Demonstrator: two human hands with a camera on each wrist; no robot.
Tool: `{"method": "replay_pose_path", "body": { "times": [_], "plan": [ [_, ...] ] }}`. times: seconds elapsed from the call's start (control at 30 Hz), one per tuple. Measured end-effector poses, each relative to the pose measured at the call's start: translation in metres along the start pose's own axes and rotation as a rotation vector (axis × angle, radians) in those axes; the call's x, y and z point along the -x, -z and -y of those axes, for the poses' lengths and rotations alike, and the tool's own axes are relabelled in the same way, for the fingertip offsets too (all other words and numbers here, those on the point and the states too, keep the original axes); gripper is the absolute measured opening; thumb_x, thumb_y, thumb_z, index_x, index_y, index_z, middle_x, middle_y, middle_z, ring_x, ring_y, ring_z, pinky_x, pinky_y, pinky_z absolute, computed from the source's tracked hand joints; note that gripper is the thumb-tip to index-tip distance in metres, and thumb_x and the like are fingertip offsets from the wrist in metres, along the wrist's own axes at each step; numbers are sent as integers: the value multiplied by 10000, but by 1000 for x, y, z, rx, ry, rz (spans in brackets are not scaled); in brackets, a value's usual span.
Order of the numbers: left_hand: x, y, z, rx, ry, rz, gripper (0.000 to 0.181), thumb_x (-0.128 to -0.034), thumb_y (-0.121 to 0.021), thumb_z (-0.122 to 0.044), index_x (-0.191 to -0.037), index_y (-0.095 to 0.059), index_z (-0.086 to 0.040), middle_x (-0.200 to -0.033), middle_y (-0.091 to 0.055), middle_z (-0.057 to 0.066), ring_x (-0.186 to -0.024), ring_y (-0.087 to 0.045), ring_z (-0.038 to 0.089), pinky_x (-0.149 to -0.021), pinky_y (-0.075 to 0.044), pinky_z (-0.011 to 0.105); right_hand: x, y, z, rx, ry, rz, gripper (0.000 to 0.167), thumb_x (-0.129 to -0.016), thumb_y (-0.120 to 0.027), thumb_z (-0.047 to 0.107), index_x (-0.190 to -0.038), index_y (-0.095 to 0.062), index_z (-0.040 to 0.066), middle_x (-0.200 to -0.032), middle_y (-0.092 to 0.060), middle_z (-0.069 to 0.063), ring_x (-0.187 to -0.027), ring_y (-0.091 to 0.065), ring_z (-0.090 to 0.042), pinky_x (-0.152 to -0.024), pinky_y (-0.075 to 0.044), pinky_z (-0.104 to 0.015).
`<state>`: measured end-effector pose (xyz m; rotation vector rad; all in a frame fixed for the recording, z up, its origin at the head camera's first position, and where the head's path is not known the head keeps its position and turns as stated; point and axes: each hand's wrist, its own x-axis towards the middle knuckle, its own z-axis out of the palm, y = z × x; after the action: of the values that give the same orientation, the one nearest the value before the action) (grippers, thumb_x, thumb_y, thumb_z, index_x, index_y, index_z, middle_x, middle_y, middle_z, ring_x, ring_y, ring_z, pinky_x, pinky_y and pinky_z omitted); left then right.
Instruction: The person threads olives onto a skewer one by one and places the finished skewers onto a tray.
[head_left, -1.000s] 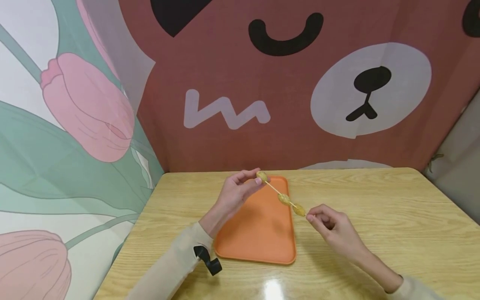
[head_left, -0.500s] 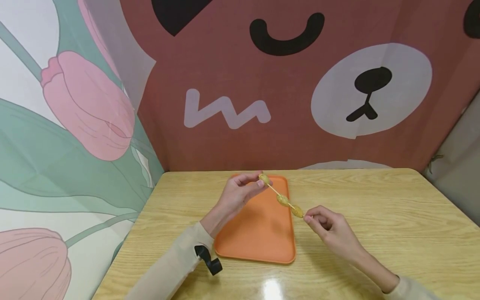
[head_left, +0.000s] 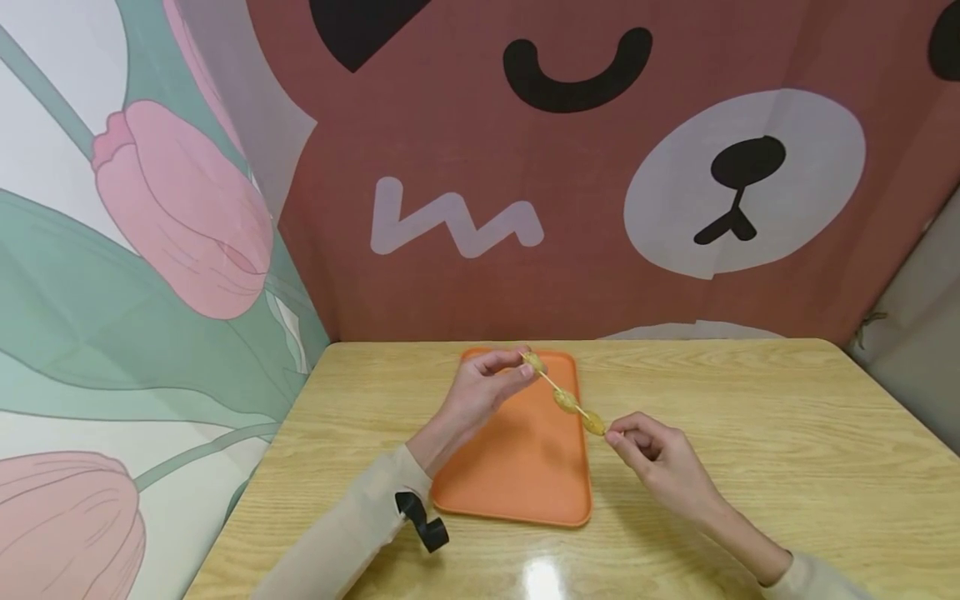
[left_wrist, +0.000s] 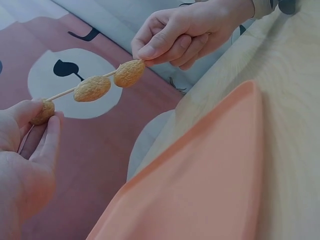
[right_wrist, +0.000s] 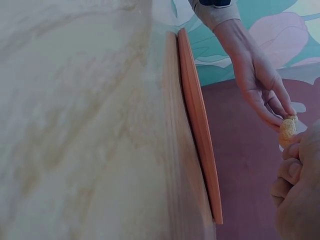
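Note:
A thin wooden skewer (left_wrist: 62,94) with 3 rough, golden-brown oval balls on it slants down to the right over the tray. My left hand (head_left: 480,390) pinches the upper-left ball (left_wrist: 43,113) between thumb and fingers. A bare length of stick separates that one from the middle ball (left_wrist: 92,88). Close beside the middle one sits the lower-right ball (left_wrist: 129,73). My right hand (head_left: 662,457) pinches the skewer's end just past it, the other fingers curled in. In the right wrist view, the right hand (right_wrist: 302,185) partly hides the skewer.
An orange rectangular tray (head_left: 517,487) lies on the wood-grain table (head_left: 750,400) beneath the skewer. Behind the table hangs a cloth with a printed bear (head_left: 585,167), and a tulip-print cloth (head_left: 187,208) is on the left. A black strap (head_left: 422,522) hangs from my left sleeve.
My left hand has shifted slightly right and down, and its ball has slid along the skewer, shortening the gap to the middle ball. The right hand has moved a little left.

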<state>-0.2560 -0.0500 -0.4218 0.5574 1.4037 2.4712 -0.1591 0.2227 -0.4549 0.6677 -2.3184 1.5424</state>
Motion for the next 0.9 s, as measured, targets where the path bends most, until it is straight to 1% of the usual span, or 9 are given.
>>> {"method": "replay_pose_path", "body": {
  "times": [0.1, 0.3, 0.37, 0.5, 0.57, 0.63, 0.73, 0.8, 0.9],
  "plan": [
    [1, 0, 2, -4, 8, -7, 172, -941, -672, 96, -981, -765, -44, -1435, -536, 179, -1175, -635, 273, -1030, -466, 424, 0, -1, 0, -7, 3, 2, 90, -1010, -650, 62, -1037, -695, 135, -591, -475, 52, -460, -337, -71, -377, -309, -278],
    [1, -1, 7, -33, 14, -37, 187, -930, -691, 93, -1022, -778, -45, -1363, -605, 180, -1208, -620, 260, -1014, -479, 416, 0, -2, 0, -16, 5, -8, 107, -1001, -650, 26, -1042, -694, 114, -587, -481, 38, -456, -335, -71, -368, -300, -283],
    [1, -1, 10, -37, 18, -51, 174, -922, -703, 89, -1011, -775, -42, -1354, -606, 200, -1183, -635, 269, -1008, -484, 414, 0, -3, 0, -16, -1, -8, 98, -1003, -651, 36, -1044, -695, 114, -587, -481, 37, -456, -334, -71, -369, -298, -278],
    [1, 0, 15, -30, 44, -78, 135, -906, -719, 95, -973, -756, -17, -1361, -584, 257, -1117, -671, 277, -992, -497, 415, 0, -2, -1, -11, -44, -2, 54, -1012, -654, 89, -1042, -699, 94, -590, -485, 34, -465, -337, -64, -381, -309, -271],
    [1, 1, 18, -23, 64, -89, 122, -897, -726, 102, -965, -745, 2, -1339, -599, 260, -1098, -681, 280, -983, -504, 415, 0, -2, -2, -7, -76, 0, 65, -1013, -660, 115, -1044, -702, 77, -588, -483, 25, -468, -336, -66, -385, -310, -277],
    [0, 3, 20, -25, 84, -92, 124, -893, -731, 101, -985, -741, 19, -1300, -633, 236, -1085, -687, 289, -974, -510, 418, 0, -2, -3, -2, -112, 7, 104, -1014, -665, 152, -1051, -704, 63, -587, -479, 16, -469, -333, -70, -390, -312, -283],
    [-3, 7, 21, -27, 102, -85, 125, -902, -726, 91, -1016, -721, 40, -1247, -667, 205, -1082, -688, 299, -972, -512, 424, -3, -2, -1, -5, -157, 42, 162, -1021, -662, 213, -1073, -702, 66, -581, -455, 10, -471, -323, -78, -400, -310, -287],
    [-5, 10, 21, -34, 104, -84, 131, -912, -716, 88, -1038, -709, 50, -1244, -668, 188, -1082, -687, 303, -972, -512, 428, -6, -2, 0, -16, -176, 82, 196, -1033, -644, 243, -1101, -694, 66, -594, -455, 6, -478, -333, -79, -408, -318, -282],
    [-8, 15, 16, -58, 100, -100, 160, -927, -714, 60, -1085, -701, 43, -1266, -648, 185, -1095, -680, 298, -987, -503, 424, -11, -3, 1, -43, -165, 171, 211, -1062, -592, 217, -1158, -664, 43, -646, -507, -40, -504, -379, -84, -422, -350, -273]
  ]
}}
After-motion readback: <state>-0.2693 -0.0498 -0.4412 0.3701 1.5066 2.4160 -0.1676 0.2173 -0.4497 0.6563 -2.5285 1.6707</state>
